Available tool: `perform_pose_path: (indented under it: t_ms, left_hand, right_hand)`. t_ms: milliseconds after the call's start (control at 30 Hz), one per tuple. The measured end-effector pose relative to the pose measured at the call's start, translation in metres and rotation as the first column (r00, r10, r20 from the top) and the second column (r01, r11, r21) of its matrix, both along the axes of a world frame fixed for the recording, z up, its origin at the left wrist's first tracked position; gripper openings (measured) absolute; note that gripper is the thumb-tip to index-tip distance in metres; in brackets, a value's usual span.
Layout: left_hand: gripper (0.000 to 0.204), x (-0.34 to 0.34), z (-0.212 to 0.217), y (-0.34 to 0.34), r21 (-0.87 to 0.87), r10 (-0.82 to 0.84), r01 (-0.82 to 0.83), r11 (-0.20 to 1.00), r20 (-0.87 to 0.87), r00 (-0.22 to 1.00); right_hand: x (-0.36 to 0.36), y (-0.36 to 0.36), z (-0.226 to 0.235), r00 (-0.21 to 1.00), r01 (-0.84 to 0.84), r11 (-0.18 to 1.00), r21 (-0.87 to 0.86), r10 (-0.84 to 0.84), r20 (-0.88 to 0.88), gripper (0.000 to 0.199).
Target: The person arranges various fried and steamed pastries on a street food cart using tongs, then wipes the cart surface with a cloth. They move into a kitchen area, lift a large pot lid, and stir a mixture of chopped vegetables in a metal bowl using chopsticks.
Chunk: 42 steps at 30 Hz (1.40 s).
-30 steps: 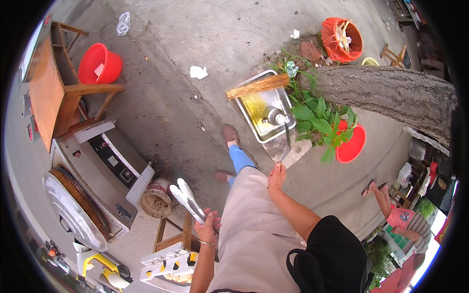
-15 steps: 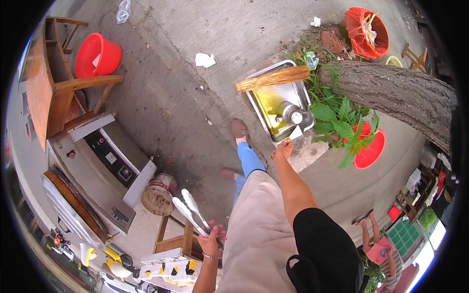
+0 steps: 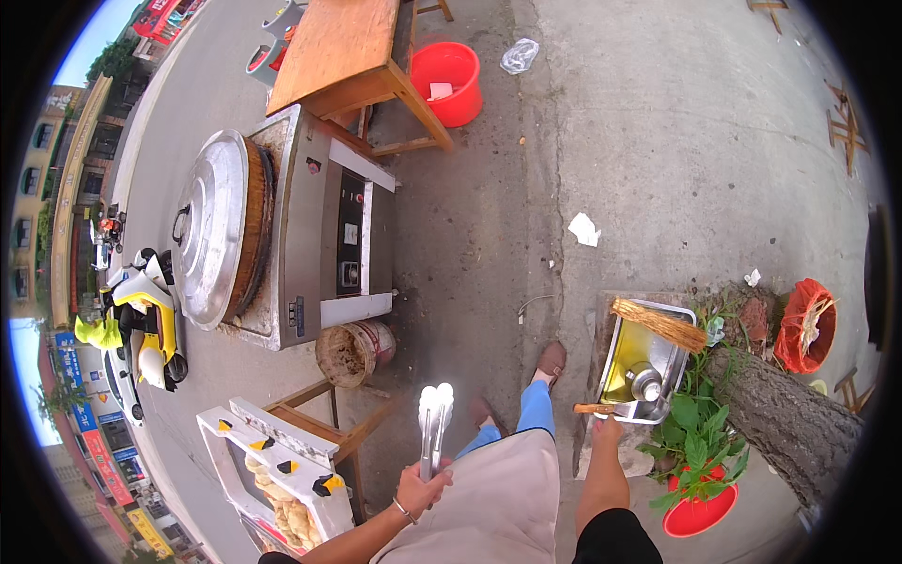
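Clasped around metal tongs [image 3: 427, 432], your left hand [image 3: 423, 488] sits beside your pale apron [image 3: 489, 503]. Your right hand [image 3: 606, 430] meets a wooden-handled knife [image 3: 592, 408] at the metal tray's [image 3: 613, 359] near end; whether it grips it, I cannot tell. Beyond, a straw brush [image 3: 660, 324] lies across the tray.

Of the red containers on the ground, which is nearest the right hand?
The red basin partly hidden by green leaves. The red bucket by the wooden table and the red-bagged bin near the tree trunk are both farther from the right hand.
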<state>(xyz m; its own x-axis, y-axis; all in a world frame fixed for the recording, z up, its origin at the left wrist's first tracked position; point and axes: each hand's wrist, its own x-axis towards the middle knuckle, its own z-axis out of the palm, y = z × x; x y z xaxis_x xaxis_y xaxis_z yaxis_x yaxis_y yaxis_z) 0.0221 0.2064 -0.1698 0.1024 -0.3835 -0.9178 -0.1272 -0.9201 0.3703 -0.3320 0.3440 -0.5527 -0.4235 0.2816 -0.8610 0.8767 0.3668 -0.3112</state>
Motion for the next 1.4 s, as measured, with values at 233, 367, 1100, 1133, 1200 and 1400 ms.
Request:
perform_pose_path:
  t_ms: [233,367,1100,1133,1200,1400]
  left_hand:
    - [0.03,0.028,0.074,0.014,-0.148,0.151,-0.177,0.973,-0.173,0.973]
    - [0.034,0.051,0.127,0.015,-0.317,0.173,-0.247,0.916,-0.246,0.954]
    - [0.05,0.076,0.21,0.232,-0.595,0.911,-0.803,-0.038,-0.35,0.216]
    - [0.051,0.066,0.209,0.242,-0.591,0.932,-0.801,-0.092,-0.334,0.139]
    - [0.049,0.055,0.216,0.254,-0.595,0.961,-0.785,-0.174,-0.278,-0.002]
    - [0.053,0.046,0.2,0.31,-0.666,0.958,-0.693,-0.277,-0.136,-0.251]
  right_hand:
    - [0.057,-0.002,0.13,0.892,-0.449,0.881,-0.151,0.453,-0.013,0.028]
    - [0.086,-0.054,0.235,0.57,-0.815,0.54,-0.211,0.813,-0.119,0.027]
    - [0.188,-0.359,0.321,-0.672,-0.668,-0.685,-0.29,0.723,-0.159,0.017]
    - [0.216,-0.364,0.331,-0.693,-0.636,-0.72,-0.277,0.691,-0.207,0.018]
    - [0.259,-0.374,0.336,-0.7,-0.603,-0.744,-0.286,0.666,-0.256,0.017]
    - [0.348,-0.333,0.35,-0.783,-0.379,-0.823,-0.423,0.529,-0.328,0.014]
